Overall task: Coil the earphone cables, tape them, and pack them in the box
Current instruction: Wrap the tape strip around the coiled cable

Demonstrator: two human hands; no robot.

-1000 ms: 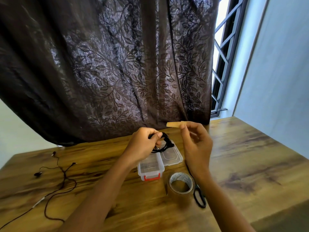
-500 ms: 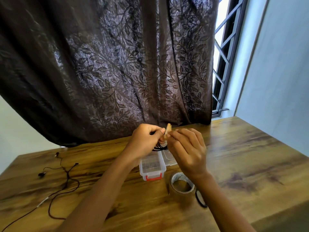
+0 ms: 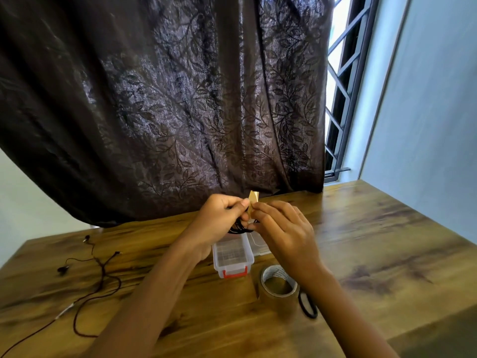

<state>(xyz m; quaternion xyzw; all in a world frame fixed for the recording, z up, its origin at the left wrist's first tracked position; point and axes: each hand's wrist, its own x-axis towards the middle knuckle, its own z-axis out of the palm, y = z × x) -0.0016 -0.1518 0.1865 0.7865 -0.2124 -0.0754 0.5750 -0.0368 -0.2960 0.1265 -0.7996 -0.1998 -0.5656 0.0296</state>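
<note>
My left hand [image 3: 219, 220] holds a coiled black earphone cable [image 3: 238, 229] above the open clear plastic box [image 3: 232, 257] with a red latch. My right hand [image 3: 281, 233] pinches a short strip of brown tape [image 3: 252, 200] against the coil, the strip's free end sticking up between both hands. Most of the coil is hidden by my fingers. A second dark earphone cable [image 3: 98, 277] lies loose and uncoiled on the table at the left. The brown tape roll [image 3: 278, 285] stands just in front of the box.
Black-handled scissors [image 3: 307, 304] lie to the right of the tape roll, partly under my right forearm. The wooden table [image 3: 374, 254] meets a dark leaf-patterned curtain [image 3: 167, 99] at the back; a barred window [image 3: 340, 86] and a pale wall are on the right.
My right hand has brought the tape strip from the right over to the coil in my left hand. The strip now stands upright between both hands, pressed on the cable.
</note>
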